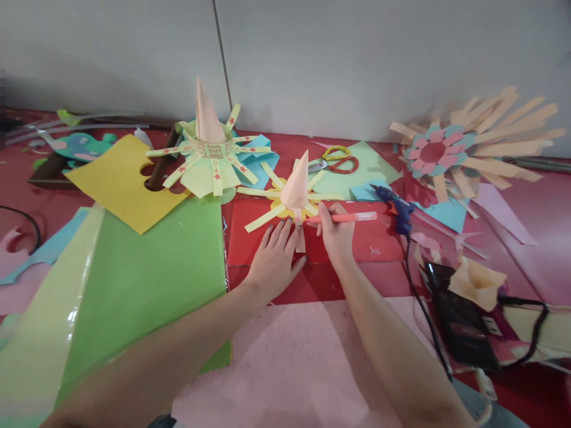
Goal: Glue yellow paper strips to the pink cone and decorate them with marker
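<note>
In the middle stands a peach paper cone on a yellow paper base, with pale yellow strips spread around it like rays. My left hand lies flat with its fingers stretched out, touching the peach strip at the front of the base. A red felt-tip pen is held in my right hand; its tip is close to small red marks on that strip. Behind and left, a larger green paper piece with a peach cone carries red stars and lettering on its strips.
Scissors rest on pale green paper behind the cone. A blue glue gun lies to the right, its cord running forward past a black phone. Yellow and green sheets cover the left. A fringed paper flower leans at the back right.
</note>
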A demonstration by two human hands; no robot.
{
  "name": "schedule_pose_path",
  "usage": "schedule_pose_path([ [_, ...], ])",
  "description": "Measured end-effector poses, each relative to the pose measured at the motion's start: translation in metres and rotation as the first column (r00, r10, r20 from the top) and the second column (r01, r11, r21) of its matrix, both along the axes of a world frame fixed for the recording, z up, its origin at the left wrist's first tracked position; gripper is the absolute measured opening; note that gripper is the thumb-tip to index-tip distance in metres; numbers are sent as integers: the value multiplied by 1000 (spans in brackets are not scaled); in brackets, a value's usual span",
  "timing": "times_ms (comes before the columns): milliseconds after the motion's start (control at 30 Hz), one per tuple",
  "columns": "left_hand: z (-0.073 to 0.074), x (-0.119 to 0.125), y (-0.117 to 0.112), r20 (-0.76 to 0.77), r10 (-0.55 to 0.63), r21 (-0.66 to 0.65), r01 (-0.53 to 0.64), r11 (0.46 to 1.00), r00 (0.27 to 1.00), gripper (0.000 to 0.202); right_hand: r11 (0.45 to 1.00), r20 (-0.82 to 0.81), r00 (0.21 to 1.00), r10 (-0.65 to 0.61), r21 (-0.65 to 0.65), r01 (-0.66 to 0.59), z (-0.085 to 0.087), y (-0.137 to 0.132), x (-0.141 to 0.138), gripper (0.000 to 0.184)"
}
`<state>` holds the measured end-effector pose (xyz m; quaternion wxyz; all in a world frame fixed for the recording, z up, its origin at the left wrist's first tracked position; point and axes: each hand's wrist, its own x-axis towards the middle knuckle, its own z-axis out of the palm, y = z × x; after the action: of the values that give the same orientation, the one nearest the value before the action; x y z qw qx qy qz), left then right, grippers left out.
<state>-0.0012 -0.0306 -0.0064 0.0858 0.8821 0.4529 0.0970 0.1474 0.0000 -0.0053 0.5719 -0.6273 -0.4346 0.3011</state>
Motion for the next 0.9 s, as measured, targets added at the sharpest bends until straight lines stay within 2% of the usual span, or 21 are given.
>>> schedule_pose_path([
  [167, 3, 1, 0, 26, 8, -31, -7, 1000, 1000, 49, 999, -191, 981, 21, -30, -27, -2, 5, 3, 36],
  [233, 4, 0, 0, 23, -5, -29, 6, 1000, 1000, 44, 999, -217, 976, 33, -25, -39, -2, 5, 4, 37],
  [367, 4, -1, 0, 14, -21, -21, 22, 1000, 1000, 39, 998, -105, 992, 69, 14, -68, -1, -1, 2, 40],
  [533, 1, -1, 1, 17, -33, -1, 33, 999, 999, 41, 985, 89, 982, 167, 17, -169, 3, -9, 2, 37],
  [900, 2, 0, 0, 16, -30, 21, 29, 999, 999, 43, 980, 167, 966, 196, -15, -196, 0, -6, 5, 36],
])
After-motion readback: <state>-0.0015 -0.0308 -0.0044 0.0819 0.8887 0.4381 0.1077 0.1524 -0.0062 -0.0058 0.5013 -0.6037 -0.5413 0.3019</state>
